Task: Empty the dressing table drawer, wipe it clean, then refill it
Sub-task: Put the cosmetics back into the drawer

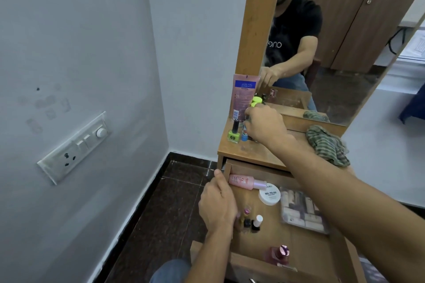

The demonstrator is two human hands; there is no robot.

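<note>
The wooden drawer is pulled out under the dressing table top. Inside lie a pink bottle, a white nail polish remover jar, a clear box of small items, small nail polish bottles and a pink perfume bottle. My left hand grips the drawer's left wall. My right hand is up on the table top, closed around a blue bottle with a green cap. A green nail polish and a pink tube stand beside it.
A striped green cloth lies crumpled on the right of the table top. The mirror rises behind it in a wooden frame. A white wall with a switch panel is at the left, over dark floor tiles.
</note>
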